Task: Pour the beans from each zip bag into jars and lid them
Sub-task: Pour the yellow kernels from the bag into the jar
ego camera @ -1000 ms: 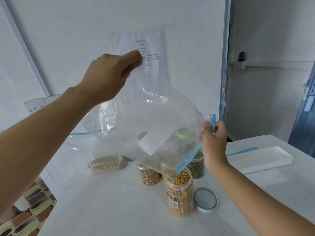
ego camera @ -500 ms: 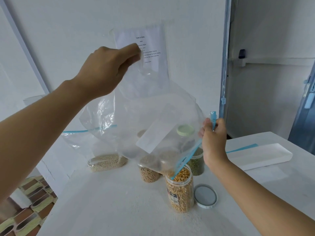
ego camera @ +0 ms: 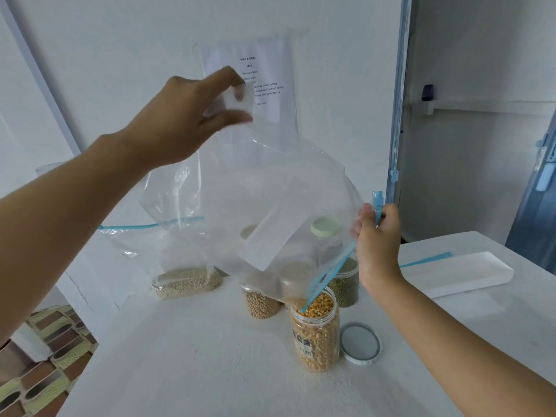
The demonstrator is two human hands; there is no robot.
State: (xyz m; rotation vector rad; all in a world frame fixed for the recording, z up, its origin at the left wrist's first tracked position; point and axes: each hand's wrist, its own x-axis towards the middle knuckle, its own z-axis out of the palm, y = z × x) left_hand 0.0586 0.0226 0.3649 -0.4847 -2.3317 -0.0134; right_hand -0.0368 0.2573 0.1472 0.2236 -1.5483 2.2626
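A large clear zip bag point(ego camera: 255, 188), nearly empty, hangs upside down over an open jar of yellow corn kernels point(ego camera: 316, 329). My left hand point(ego camera: 183, 118) is raised high at the bag's bottom corner, thumb and fingers spread around the plastic. My right hand point(ego camera: 377, 233) pinches the bag's blue zip strip beside the jar mouth. The jar's white lid point(ego camera: 360, 343) lies flat on the table right of the jar.
Behind stand a lidless jar of pale beans point(ego camera: 260, 302) and a green-bean jar point(ego camera: 346, 281) with another jar's pale green lid point(ego camera: 325, 226) showing above. A zip bag of small grains point(ego camera: 183, 281) lies left. A white tray point(ego camera: 460, 272) sits at right. The table's left edge drops to tiled floor.
My left hand has loosened from a closed pinch to spread fingers on the bag's corner. The bag stays over the corn jar; my right hand keeps its hold.
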